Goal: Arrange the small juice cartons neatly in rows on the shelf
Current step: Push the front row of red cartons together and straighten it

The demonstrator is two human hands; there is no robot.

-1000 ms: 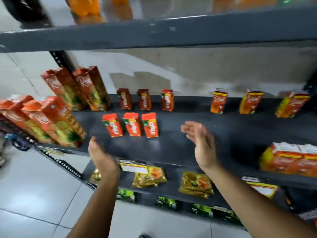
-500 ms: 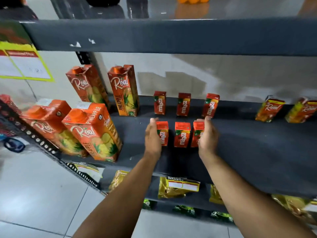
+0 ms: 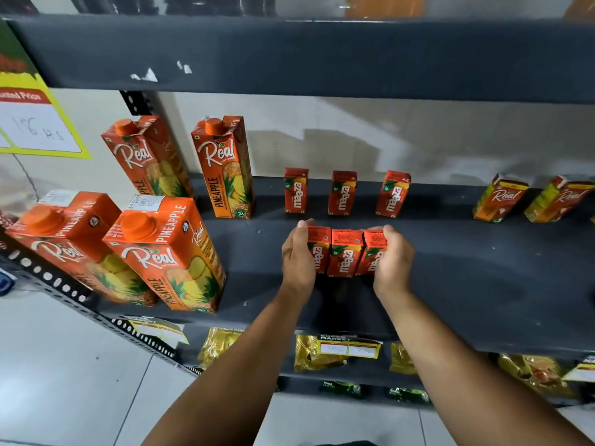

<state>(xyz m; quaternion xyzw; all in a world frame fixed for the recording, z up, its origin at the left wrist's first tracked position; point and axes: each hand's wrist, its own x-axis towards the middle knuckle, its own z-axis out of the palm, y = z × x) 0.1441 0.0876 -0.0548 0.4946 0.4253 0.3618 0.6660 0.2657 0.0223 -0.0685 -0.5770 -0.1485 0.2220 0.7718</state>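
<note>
Three small red Maaza cartons stand side by side in a front row (image 3: 344,252) on the dark grey shelf (image 3: 467,284). My left hand (image 3: 297,255) presses against the left carton of that row. My right hand (image 3: 391,257) presses against the right carton, so the three touch each other. Behind them a back row of three more Maaza cartons (image 3: 342,193) stands spaced apart near the wall; the right one leans a little.
Tall Real pineapple cartons (image 3: 164,252) stand to the left, two at the front, two at the back (image 3: 225,165). Small Real cartons (image 3: 499,197) stand at the back right. The upper shelf (image 3: 289,56) hangs overhead. Yellow packets (image 3: 322,352) lie on the lower shelf.
My hands came from open air in front of the shelf onto the front row's two ends and squeezed the three cartons together. The view has moved closer.
</note>
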